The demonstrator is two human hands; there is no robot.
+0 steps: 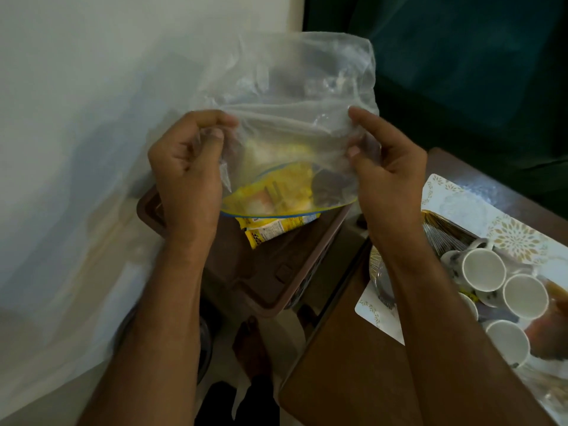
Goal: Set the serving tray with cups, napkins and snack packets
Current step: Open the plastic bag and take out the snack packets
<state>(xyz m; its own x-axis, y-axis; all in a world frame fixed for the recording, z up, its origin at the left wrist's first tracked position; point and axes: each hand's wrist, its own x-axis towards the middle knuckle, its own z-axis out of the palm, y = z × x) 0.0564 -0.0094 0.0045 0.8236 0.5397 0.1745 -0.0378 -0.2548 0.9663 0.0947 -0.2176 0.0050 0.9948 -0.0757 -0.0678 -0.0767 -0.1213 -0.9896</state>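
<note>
snack packets (pixel 276 198), yellow, sit inside a clear zip bag (pixel 289 124) that both hands hold up in the air above a brown plastic stool (pixel 261 272). the bag's blue-lined mouth faces down and toward the person, its closed end pointing up and away, so its long axis runs roughly upright with a tilt away. one yellow packet (pixel 276 230) pokes out of the mouth, its long axis lying nearly level, slanting up to the right. the left hand (pixel 187 170) pinches the bag's left side, thumb and fingers curled onto the film. the right hand (pixel 387 167) pinches the right side the same way, thumb on the outside, fingertip showing through the plastic. the hands are well apart, the bag stretched between them. to the right, a wooden table (pixel 353 379) carries a patterned serving tray (pixel 461 198) near its right edge. white cups (pixel 484 267) stand clustered on the tray's near-right part, mouths up, touching or just beside each other. a ribbed gold-and-dark dish (pixel 442 232) lies on the tray just beside the cups, partly hidden by the right forearm. a bare foot (pixel 252 345) shows on the floor below the stool.
</note>
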